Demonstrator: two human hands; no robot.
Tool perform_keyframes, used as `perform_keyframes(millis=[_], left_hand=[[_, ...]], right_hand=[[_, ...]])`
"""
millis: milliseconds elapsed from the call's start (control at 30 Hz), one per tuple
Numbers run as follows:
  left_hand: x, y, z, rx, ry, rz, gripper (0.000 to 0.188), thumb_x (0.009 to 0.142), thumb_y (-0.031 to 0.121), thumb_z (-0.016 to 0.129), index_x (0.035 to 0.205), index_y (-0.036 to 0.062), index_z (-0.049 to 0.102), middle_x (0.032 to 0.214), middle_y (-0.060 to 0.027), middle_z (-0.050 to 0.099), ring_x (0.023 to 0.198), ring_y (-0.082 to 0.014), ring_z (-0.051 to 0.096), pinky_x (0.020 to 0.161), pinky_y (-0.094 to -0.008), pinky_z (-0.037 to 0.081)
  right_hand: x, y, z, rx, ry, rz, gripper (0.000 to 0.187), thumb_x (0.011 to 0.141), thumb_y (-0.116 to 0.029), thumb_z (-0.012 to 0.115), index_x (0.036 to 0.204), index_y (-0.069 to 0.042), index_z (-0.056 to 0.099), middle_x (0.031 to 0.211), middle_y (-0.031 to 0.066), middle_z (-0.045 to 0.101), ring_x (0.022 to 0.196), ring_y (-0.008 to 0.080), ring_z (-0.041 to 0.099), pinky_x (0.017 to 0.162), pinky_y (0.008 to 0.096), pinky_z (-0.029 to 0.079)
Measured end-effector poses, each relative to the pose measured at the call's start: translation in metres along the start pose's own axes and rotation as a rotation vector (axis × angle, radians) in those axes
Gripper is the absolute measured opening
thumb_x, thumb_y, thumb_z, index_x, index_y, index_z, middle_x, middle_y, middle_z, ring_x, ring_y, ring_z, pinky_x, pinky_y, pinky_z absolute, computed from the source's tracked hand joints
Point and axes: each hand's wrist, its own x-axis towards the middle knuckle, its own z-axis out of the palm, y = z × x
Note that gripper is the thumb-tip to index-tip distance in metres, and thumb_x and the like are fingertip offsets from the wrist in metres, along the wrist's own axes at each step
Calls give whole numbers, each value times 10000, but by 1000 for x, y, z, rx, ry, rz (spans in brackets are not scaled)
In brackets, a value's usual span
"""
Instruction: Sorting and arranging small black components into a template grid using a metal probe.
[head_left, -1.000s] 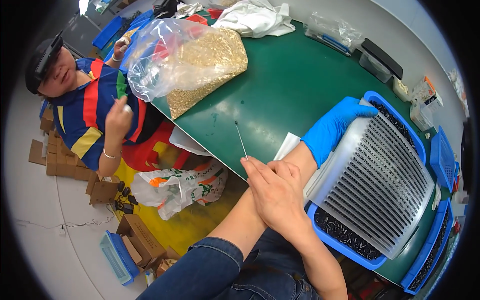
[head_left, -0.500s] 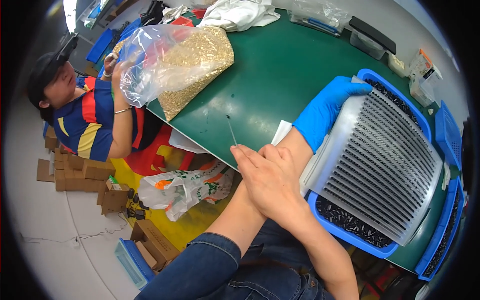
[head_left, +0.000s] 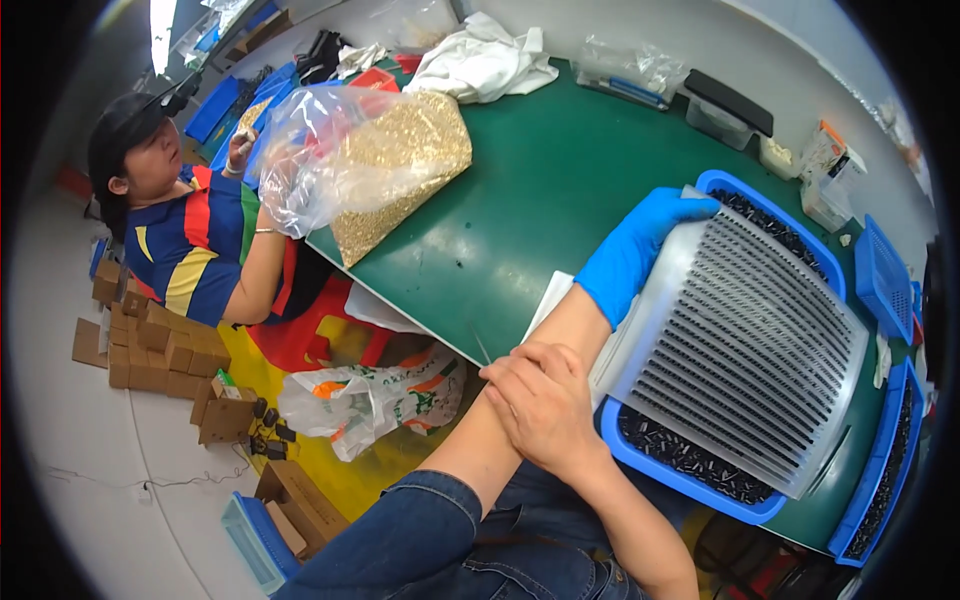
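Note:
My left hand (head_left: 640,245), in a blue glove, grips the upper left edge of a translucent grooved plate (head_left: 655,330). Rows of small dark parts fill its slots. The plate rests tilted across a blue bin (head_left: 612,432) of small black pieces. My right hand (head_left: 545,405), bare, crosses over and lies against my left forearm. Between its curled fingers a thin metal rod (head_left: 483,347) sticks out toward the table; it is blurred, and its held end is hidden.
A clear bag of small gold-coloured pieces (head_left: 410,165) lies on the green table (head_left: 540,180). A co-worker (head_left: 215,240) sits at the left. Blue bins (head_left: 882,275) stand at the right; a plastic bag (head_left: 370,400) lies below the table edge.
My right hand has drawn its fingers back onto my left forearm, and the rod shows less and is more blurred. My left hand keeps its hold on the plate. The view has shifted slightly.

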Motion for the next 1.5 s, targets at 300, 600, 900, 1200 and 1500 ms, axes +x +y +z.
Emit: perform_keyframes(millis=[300,600,900,1200,1500], left_hand=[[40,-18,-22,13,-60,38,381,922,241,650,1196,-23,635,1120,-118,693,1019,-202,654,942,-311,485],[56,-31,-35,40,-83,182,350,881,244,702,1108,-20,668,998,-125,712,852,-191,686,784,-311,547],[50,-26,-31,-5,-112,183,305,851,224,736,1043,-8,687,921,-125,719,752,-186,702,693,-319,583],[13,-14,-9,-127,-61,144,193,861,222,716,930,42,702,846,-78,710,713,-150,676,685,-308,568],[15,-12,0,17,-63,134,175,862,234,716,915,68,702,809,-9,686,661,-104,620,684,-248,521]], right_hand=[[-3,1,-2,17,35,-21,169,805,-111,680,973,-93,684,969,19,669,988,228,589,912,386,405],[-4,-2,-6,3,3,-23,192,804,-119,702,991,-76,685,984,37,674,1002,229,593,916,385,414],[-4,0,-5,0,1,-17,203,804,-121,706,1002,-78,686,989,36,675,1008,226,593,921,385,410],[-7,0,-3,29,3,23,178,832,-110,664,1007,-90,682,990,26,674,1019,231,582,938,393,396],[-1,2,-6,-38,14,82,281,835,-93,644,1116,-72,655,1060,53,667,1028,256,580,924,403,410]])
